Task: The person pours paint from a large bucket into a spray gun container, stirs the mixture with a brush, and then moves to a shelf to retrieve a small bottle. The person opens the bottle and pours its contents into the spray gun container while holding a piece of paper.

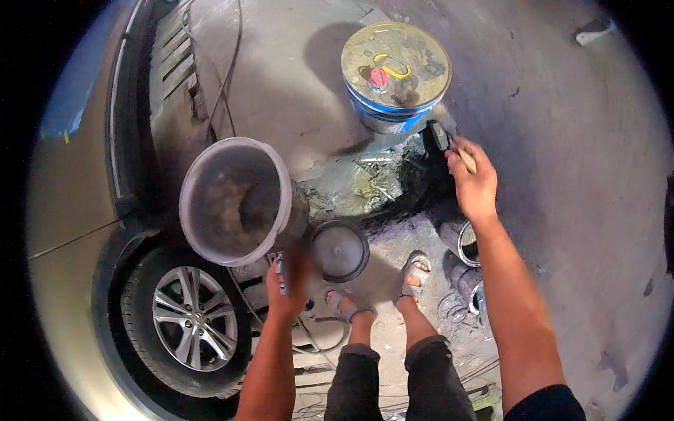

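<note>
A tilted plastic bucket [286,175], pale at the rim and dirty inside, hangs at the left with its opening turned up. My left hand [284,289] is closed at the bucket's lower edge; a blur covers part of its fingers. In my right hand [474,179] is a brush [440,135] with a pale wooden handle and a dark head. Its head is just right of a large lidded pail [394,63] with a yellow handle and a red cap on top. Below the pail, a crumpled heap of pale debris [375,179] lies beside black, dusty ground.
A car's wheel [193,319] and body panel [67,231] run along the left. Near my feet are a round dark-rimmed lid or tub [340,250] and open metal cans [469,244] at the right. Cables [226,91] cross the floor near the car.
</note>
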`<move>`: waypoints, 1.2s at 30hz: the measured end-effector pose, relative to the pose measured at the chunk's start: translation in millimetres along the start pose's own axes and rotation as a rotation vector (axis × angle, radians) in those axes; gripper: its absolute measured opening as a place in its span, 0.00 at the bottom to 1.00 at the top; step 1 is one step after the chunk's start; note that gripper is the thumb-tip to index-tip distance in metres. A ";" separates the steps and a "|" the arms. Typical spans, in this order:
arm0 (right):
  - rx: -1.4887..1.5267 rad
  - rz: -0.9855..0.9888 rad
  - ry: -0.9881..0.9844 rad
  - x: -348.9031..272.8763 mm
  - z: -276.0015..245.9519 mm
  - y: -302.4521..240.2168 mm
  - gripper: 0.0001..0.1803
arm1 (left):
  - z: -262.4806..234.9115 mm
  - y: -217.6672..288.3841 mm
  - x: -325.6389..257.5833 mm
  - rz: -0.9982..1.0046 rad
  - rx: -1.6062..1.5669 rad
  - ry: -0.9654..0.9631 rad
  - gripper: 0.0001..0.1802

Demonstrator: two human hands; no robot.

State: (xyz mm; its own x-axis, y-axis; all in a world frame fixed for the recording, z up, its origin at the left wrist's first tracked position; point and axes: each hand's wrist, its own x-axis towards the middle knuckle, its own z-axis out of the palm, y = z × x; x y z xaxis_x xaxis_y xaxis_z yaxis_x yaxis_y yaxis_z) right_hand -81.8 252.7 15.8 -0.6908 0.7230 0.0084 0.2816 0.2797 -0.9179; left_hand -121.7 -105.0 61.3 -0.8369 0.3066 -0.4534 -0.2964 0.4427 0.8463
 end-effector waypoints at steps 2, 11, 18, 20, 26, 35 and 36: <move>-0.141 -0.111 -0.018 38.3 10.7 -2.2 0.19 | 0.6 -10.6 -2.9 -0.002 -0.118 0.031 0.07; -0.322 -0.132 -0.304 57.3 53.4 1.7 0.25 | 14.5 -19.7 -19.8 0.080 -0.175 0.082 0.07; 0.901 1.373 -0.955 -143.3 48.8 1.9 0.38 | 14.4 -43.5 -34.8 0.131 0.136 -0.060 0.05; 1.252 1.377 -0.959 -165.7 52.1 -29.9 0.42 | 16.9 -52.0 -41.8 0.206 0.166 -0.045 0.05; 1.550 1.252 -0.873 -193.6 43.7 -48.2 0.46 | 16.2 -56.6 -60.5 0.240 0.329 -0.159 0.10; 1.353 1.227 -0.683 -183.9 -5.9 -48.8 0.41 | 21.5 -64.0 -102.3 0.096 0.205 -0.181 0.09; 1.307 1.151 -0.644 -174.7 -17.9 -57.2 0.41 | 24.0 -57.1 -106.6 0.124 0.237 -0.111 0.10</move>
State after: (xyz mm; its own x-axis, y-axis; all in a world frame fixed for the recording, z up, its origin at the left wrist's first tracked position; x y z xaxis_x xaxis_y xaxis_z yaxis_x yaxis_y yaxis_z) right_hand 34.6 121.8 73.9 -0.7585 -0.2296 -0.6098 0.3249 -0.9445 -0.0486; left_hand -4.5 -142.7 54.6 -0.8006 0.4557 -0.3891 -0.0680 0.5761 0.8145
